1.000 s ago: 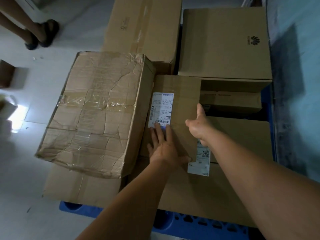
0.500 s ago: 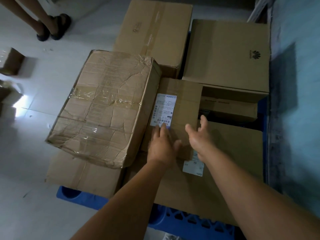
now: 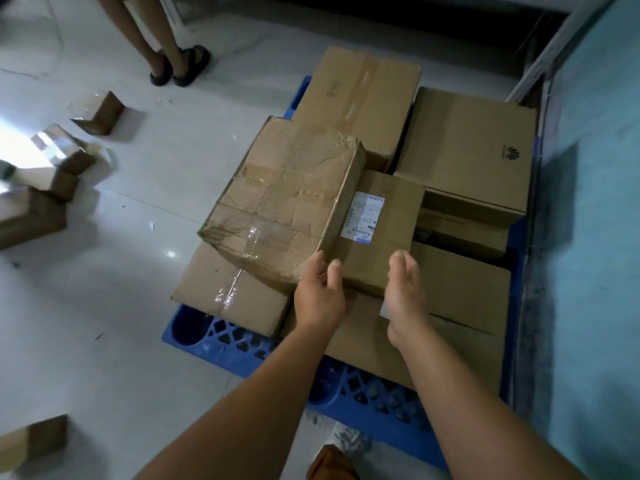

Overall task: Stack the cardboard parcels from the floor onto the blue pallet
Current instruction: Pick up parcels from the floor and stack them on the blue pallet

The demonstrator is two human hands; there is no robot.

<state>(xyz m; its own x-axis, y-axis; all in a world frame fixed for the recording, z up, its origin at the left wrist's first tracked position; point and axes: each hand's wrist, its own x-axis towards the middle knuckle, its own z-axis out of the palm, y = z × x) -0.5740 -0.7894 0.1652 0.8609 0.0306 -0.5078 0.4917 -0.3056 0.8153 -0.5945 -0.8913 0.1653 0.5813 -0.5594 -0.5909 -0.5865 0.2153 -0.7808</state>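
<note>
- Head view: left hand (image 3: pixel 320 299) and right hand (image 3: pixel 401 292), each grip spread and holding nothing, hover at the labelled parcel (image 3: pixel 379 233).
- It sits wedged beside the crumpled parcel (image 3: pixel 280 206) on the blue pallet (image 3: pixel 221 337), likely for a tight stack.
- Loose floor parcels (image 3: pixel 100 112) wait.

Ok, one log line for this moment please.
labelled parcel on stack | left hand at its near edge, open | right hand beside, open | blue pallet

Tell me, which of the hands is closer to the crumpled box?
Left. The left hand touches the crumpled box at its near corner; the right hand hovers farther right, by the labelled box.
</note>
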